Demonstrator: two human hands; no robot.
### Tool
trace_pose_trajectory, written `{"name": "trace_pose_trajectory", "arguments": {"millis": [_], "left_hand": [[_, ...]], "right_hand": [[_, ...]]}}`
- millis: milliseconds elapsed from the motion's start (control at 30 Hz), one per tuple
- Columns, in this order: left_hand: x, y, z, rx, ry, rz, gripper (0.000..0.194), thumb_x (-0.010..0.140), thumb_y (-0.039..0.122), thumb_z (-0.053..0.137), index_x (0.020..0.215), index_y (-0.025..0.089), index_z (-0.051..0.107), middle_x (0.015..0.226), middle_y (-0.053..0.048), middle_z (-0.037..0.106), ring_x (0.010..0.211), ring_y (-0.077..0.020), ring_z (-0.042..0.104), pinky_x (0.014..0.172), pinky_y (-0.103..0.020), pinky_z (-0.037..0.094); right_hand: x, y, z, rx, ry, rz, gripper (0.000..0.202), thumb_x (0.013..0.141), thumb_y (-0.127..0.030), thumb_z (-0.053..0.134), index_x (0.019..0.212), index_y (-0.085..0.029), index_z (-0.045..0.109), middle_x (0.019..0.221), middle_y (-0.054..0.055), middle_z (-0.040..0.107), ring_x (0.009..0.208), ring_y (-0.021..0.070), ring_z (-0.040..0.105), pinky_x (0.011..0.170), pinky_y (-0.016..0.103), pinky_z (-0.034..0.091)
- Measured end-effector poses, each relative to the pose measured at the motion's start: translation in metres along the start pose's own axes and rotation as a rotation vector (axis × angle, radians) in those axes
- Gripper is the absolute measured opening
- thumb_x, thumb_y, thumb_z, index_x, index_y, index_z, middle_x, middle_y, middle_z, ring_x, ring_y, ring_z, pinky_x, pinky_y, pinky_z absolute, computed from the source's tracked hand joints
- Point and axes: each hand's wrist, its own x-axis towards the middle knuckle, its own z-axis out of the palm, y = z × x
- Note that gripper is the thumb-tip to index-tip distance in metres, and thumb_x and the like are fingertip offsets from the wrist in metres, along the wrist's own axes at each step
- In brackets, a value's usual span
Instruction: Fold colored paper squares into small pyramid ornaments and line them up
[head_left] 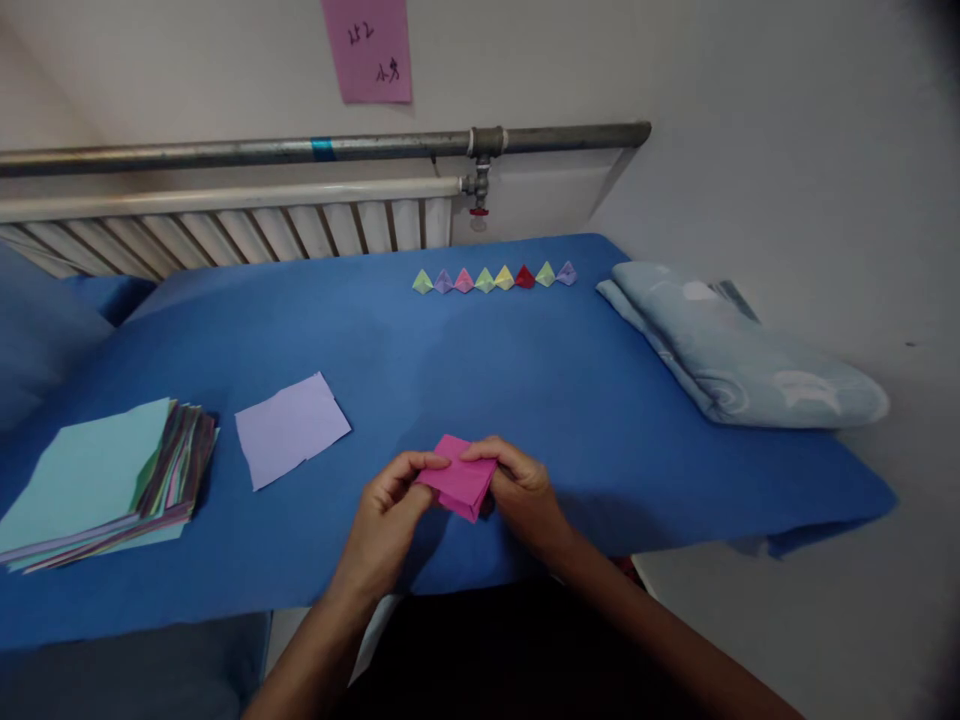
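Head view: left hand (390,505) and right hand (529,492) pinch a folded pink paper (466,480)

The grip is closed on both sides. The left hand has its thumb and index finger on the left part of the paper; the right hand has its thumb on top near the upper right edge, its other fingers curled at the side and partly hidden. The paper is held over the table (360,340), close to its near edge, with its folded layers showing at the lower corner.

Left of the hands lies a pale purple sheet (292,428), well apart from them. Farther left sits an uneven stack (90,470) of coloured paper, light aqua on top.

Beyond the hands, near the far edge, eight small folded pieces (504,277) run in a row: green, purple, pink, green, yellow, red, green, purple. A folded pale blanket (757,350) lies to the right.

Behind the table are a white radiator (277,235), a pipe (225,153) with blue tape (322,149), a red valve handle (478,212) and, on the wall (562,60), a pink note (371,50) with handwriting.
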Motion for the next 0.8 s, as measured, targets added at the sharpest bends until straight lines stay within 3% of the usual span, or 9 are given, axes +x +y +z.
{"name": "trace_pose_trajectory", "arguments": {"millis": [100,200,300,367,467,533,633,800], "left_hand": [[-0.001,0.003,-0.001,-0.165,-0.036,-0.098,0.026,0.070,0.031,0.065,0.091,0.016,0.066,0.074,-0.001,0.064,0.065,-0.0109,0.057,0.065,-0.024,0.047],[0.002,0.001,0.000,-0.177,0.053,-0.116,0.034,0.068,0.036,0.072,0.094,0.016,0.064,0.072,0.000,0.065,0.062,-0.0101,0.057,0.061,-0.022,0.045],[0.004,-0.003,0.000,-0.131,0.114,-0.069,0.048,0.063,0.032,0.078,0.104,0.017,0.059,0.067,0.004,0.064,0.057,-0.0082,0.055,0.058,-0.021,0.043],[0.004,-0.004,-0.001,-0.097,0.140,-0.033,0.054,0.063,0.032,0.078,0.110,0.017,0.057,0.066,0.005,0.064,0.057,-0.0080,0.055,0.058,-0.021,0.043],[0.003,-0.004,-0.002,-0.057,0.125,-0.008,0.053,0.065,0.032,0.077,0.111,0.017,0.057,0.065,0.005,0.064,0.058,-0.0080,0.055,0.060,-0.021,0.043],[0.002,-0.003,-0.001,-0.053,0.097,-0.001,0.048,0.066,0.032,0.076,0.108,0.017,0.059,0.067,0.005,0.064,0.059,-0.0082,0.056,0.061,-0.021,0.044],[0.001,0.000,-0.001,-0.043,0.048,-0.013,0.041,0.067,0.035,0.075,0.102,0.017,0.062,0.072,0.002,0.066,0.062,-0.0096,0.058,0.062,-0.022,0.045],[0.001,0.003,-0.003,0.117,-0.055,-0.088,0.030,0.074,0.045,0.068,0.076,0.016,0.065,0.061,0.004,0.056,0.053,-0.0073,0.047,0.051,-0.019,0.035]], "right_hand": [[0.000,-0.004,-0.004,-0.083,-0.063,-0.189,0.027,0.080,-0.010,0.043,0.084,-0.023,0.066,0.086,0.002,0.065,0.082,0.0143,0.061,0.076,0.030,0.050],[-0.002,-0.003,-0.007,-0.074,-0.179,-0.228,0.025,0.082,-0.013,0.045,0.092,-0.023,0.064,0.095,0.005,0.065,0.090,0.0161,0.061,0.082,0.033,0.049],[-0.003,0.000,-0.011,0.036,-0.257,-0.056,0.036,0.076,-0.015,0.050,0.110,-0.024,0.058,0.105,0.006,0.064,0.094,0.0173,0.061,0.080,0.033,0.050],[-0.002,0.001,-0.014,0.147,-0.206,0.132,0.042,0.076,-0.018,0.048,0.117,-0.023,0.053,0.110,0.008,0.063,0.088,0.0171,0.062,0.072,0.031,0.051],[0.001,-0.005,-0.016,0.178,-0.117,0.284,0.029,0.085,-0.028,0.043,0.109,-0.020,0.057,0.101,0.008,0.065,0.078,0.0159,0.061,0.067,0.030,0.049],[0.002,-0.013,-0.015,0.069,-0.186,0.292,0.022,0.085,-0.034,0.049,0.094,-0.020,0.062,0.083,0.003,0.064,0.071,0.0142,0.058,0.065,0.027,0.046],[0.001,-0.022,-0.011,-0.034,-0.275,0.285,0.018,0.081,-0.035,0.057,0.071,-0.019,0.059,0.061,-0.004,0.051,0.057,0.0100,0.047,0.054,0.022,0.037],[0.000,-0.028,-0.009,-0.015,-0.356,0.298,0.024,0.081,-0.034,0.055,0.062,-0.019,0.051,0.056,-0.006,0.042,0.052,0.0080,0.038,0.049,0.020,0.031]]}}
